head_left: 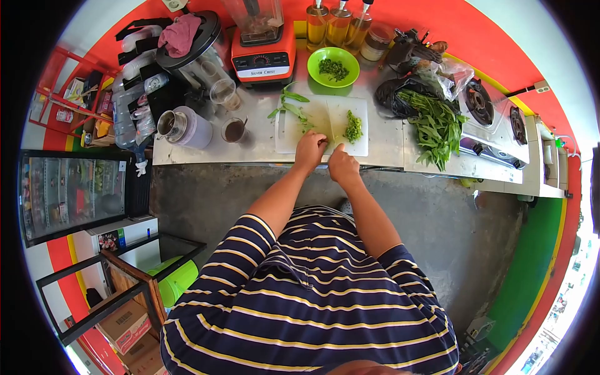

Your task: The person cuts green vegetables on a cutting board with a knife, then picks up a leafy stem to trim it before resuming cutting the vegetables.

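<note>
On the white cutting board (pixel 287 140) my left hand (pixel 310 152) pinches the lower end of a sprig of leafy greens (pixel 292 109), its fingers curled. My right hand (pixel 344 165) grips a knife at the board's front edge; its handle is mostly hidden in my fist. The knife's blade (pixel 330 122) points away from me, just right of my left fingers. To the right of the blade lies a small pile of chopped greens (pixel 354 127). Behind the board, a lime-green bowl (pixel 317 80) holds more chopped greens.
A large bunch of leafy greens (pixel 434 128) lies on the right, beside a black plastic bag (pixel 392 97) and a gas stove (pixel 494 128). Left of the board stand a glass of dark liquid (pixel 234 130), a clear cup (pixel 224 94) and a flask (pixel 190 128). Behind are a red blender (pixel 263 59) and oil bottles (pixel 338 28).
</note>
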Tool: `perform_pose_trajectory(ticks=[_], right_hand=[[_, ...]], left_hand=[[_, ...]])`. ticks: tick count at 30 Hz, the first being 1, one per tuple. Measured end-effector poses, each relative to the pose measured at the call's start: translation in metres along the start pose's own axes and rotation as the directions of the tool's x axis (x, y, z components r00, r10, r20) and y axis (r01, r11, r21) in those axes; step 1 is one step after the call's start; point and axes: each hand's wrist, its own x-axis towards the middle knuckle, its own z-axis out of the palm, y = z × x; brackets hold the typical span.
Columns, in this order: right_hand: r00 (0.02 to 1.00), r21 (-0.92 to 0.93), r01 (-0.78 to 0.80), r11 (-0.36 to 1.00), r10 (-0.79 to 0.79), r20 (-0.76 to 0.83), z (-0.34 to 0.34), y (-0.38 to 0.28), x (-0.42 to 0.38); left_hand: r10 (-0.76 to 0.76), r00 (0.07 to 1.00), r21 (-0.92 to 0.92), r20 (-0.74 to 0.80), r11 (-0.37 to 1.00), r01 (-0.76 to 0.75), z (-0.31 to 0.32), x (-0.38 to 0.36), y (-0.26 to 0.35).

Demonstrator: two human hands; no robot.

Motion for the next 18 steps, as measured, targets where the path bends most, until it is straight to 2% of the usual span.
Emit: perform_pose_trajectory(ticks=[7,12,18], right_hand=[[0.999,0.003,-0.045,0.999,0.045,0.007,0.004,-0.001,-0.010],[0.997,-0.057,-0.027,0.998,0.031,0.072,-0.014,-0.004,0.002],[0.998,-0.045,-0.055,0.997,0.056,0.020,0.002,-0.004,-0.010]], left_hand=[[-0.003,1.000,-0.001,-0.004,1.000,0.003,0.004,-0.001,-0.004],[0.022,1.000,-0.021,-0.010,1.000,-0.023,0.001,-0.003,-0.003],[-0.030,1.000,-0.043,0.007,0.999,0.031,0.003,-0.001,-0.004]])
